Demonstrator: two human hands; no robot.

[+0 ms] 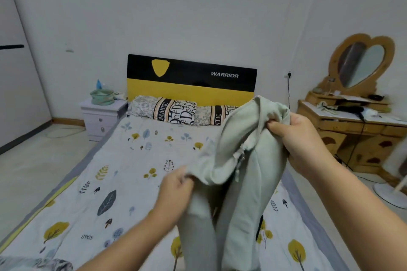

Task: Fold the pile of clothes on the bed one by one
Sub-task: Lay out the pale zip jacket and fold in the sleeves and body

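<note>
A pale green garment (240,156), trousers by their two hanging legs, is held up over the bed (141,156). My left hand (175,191) pinches the waistband edge low on the left. My right hand (306,141) grips the waistband higher on the right, thumb over the cloth. A drawstring dangles at the middle of the waist. Both legs drop out of the bottom of the view. A patterned grey cloth (37,265) shows at the lower left corner of the bed.
Two patterned pillows (167,109) lie against a black and yellow headboard (191,81). A white nightstand (102,116) with a green bag stands at the left. A wooden dressing table (361,130) with a heart mirror stands at the right, a fan base (389,191) beside it.
</note>
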